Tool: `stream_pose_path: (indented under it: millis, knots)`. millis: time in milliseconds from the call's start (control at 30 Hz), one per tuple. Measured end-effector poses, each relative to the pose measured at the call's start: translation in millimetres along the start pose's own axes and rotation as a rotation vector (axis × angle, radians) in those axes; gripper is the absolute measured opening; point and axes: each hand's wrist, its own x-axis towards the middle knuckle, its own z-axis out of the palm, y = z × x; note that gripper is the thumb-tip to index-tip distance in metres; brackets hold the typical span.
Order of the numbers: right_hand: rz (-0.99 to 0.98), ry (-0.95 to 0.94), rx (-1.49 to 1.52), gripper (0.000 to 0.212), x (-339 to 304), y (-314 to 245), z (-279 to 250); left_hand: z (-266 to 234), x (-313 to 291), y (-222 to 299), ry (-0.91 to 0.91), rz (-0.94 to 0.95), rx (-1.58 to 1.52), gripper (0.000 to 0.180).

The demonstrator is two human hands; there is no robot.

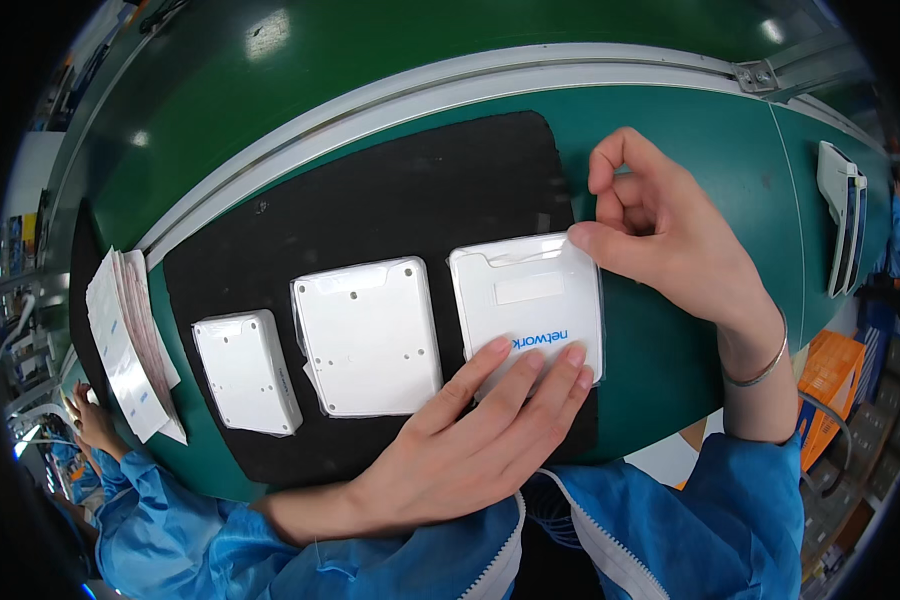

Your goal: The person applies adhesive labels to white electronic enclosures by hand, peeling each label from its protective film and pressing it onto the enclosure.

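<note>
A white, flat rectangular device casing [480, 295] with blue lettering and a pale recessed panel lies at the right end of a black mat. My left hand [495, 425] reaches across from the lower left, its fingers stretched flat over the casing's near part. At the casing's far right corner is my right hand [660, 225]. Its thumb tip touches that corner, while the other fingers curl loosely above, apart from the thumb. To the left lie another white casing [368, 340] with small holes and a smaller white casing [248, 375]; neither hand touches them.
The black mat [390, 200] covers part of the green table [670, 375]. A stack of white sheets [125, 345] leans at the left, near another person's hand [93, 420]. White devices [843, 220] stand at the far right. A metal rail [370, 105] runs along the back; an orange box [828, 380] sits lower right.
</note>
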Motion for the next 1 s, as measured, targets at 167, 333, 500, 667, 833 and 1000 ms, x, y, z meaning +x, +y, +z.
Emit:
stream_pose_path:
  millis: [167,333,500,667,833,1000]
  knots:
    - [-0.129,0.018,-0.277,0.025,13.3,-23.3,10.6,-1.2,-2.7,-1.8,-0.037,0.002,-0.012,0.041]
    - [-0.605,0.090,-0.379,0.017,19.9,-25.3,21.9,-3.5,-15.0,-4.0,0.094,-0.008,-0.088,0.037]
    - [-0.513,0.129,-0.489,0.011,-4.7,-26.6,19.9,-19.2,-30.2,-32.4,0.242,-0.056,0.025,0.031]
    - [-0.802,0.118,-0.785,0.018,2.6,-21.9,23.3,-14.4,-21.0,-28.6,0.143,-0.067,0.069,0.034]
    - [-0.894,0.190,-0.980,0.024,4.6,-23.5,36.3,-11.6,-23.1,-27.3,0.048,0.019,0.171,0.034]
    - [-0.714,0.175,-0.630,0.029,8.4,-27.5,27.9,-12.7,-26.1,-33.4,0.074,0.036,0.147,0.028]
